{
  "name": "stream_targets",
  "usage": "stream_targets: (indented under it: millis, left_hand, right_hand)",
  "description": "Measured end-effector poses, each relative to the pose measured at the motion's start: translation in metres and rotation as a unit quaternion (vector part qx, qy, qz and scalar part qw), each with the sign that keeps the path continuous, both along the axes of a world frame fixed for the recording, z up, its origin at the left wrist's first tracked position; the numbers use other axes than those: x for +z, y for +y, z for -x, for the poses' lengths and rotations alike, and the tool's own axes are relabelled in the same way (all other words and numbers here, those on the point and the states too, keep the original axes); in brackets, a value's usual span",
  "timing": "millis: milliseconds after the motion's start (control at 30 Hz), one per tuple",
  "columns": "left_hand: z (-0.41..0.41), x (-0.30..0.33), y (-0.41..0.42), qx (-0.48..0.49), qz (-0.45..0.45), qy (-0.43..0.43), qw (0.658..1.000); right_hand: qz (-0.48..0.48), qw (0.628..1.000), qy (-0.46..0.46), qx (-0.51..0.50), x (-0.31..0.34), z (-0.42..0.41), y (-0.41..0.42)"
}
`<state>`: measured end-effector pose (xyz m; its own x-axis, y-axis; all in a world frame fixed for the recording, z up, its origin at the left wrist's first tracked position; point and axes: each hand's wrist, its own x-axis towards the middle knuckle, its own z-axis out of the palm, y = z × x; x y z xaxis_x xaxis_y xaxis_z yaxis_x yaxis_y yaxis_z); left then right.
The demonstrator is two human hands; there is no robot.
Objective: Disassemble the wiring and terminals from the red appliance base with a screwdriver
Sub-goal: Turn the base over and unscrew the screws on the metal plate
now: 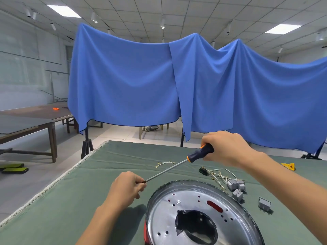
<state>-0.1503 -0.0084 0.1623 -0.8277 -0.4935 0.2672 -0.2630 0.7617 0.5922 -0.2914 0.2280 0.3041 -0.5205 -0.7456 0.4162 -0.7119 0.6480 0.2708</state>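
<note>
Got the screwdriver (178, 165) off the work, above the appliance base (200, 214): right hand (224, 149) wrapped round the handle, left hand (127, 188) pinching the tip, probably pulling a screw off. Pulled wiring (221, 175) sits beside the base's far rim.

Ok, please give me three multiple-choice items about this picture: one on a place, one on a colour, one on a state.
1. Where do the grey switch blocks lie?
A. inside the base
B. on the cloth, right of the appliance base
C. on the floor

2. What colour is the table cloth?
A. green
B. red
C. white

3. How is the screwdriver held?
A. lying free
B. left hand only
C. right hand on the handle, left hand pinching the tip

Answers: 1 B, they rest beside the rim; 2 A, cloth is dull green; 3 C, both hands hold it.
</note>
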Motion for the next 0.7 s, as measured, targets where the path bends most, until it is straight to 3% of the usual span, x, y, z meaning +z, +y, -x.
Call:
stream_targets:
  millis: [167,300,400,467,567,700]
  left_hand:
    - [0.008,-0.011,-0.005,0.016,-0.086,0.007,0.996]
    - [0.003,-0.028,-0.020,0.055,-0.159,-0.002,0.986]
    - [0.004,-0.033,-0.025,0.099,-0.321,0.129,0.933]
    - [0.010,-0.030,-0.022,0.110,-0.354,0.186,0.910]
    - [0.017,-0.030,-0.011,0.103,-0.376,0.214,0.896]
    - [0.019,-0.033,0.000,0.078,-0.441,0.222,0.866]
  right_hand:
    - [0.002,1.000,0.024,-0.001,-0.016,0.004,-0.008]
    - [0.041,0.999,-0.011,-0.025,-0.021,0.009,-0.005]
    - [0.116,0.989,-0.083,-0.050,-0.020,0.014,-0.002]
    - [0.160,0.971,-0.172,-0.052,-0.028,0.012,-0.007]
    - [0.225,0.917,-0.327,-0.025,-0.051,0.005,-0.019]
    - [0.243,0.892,-0.381,-0.022,-0.081,0.001,-0.028]
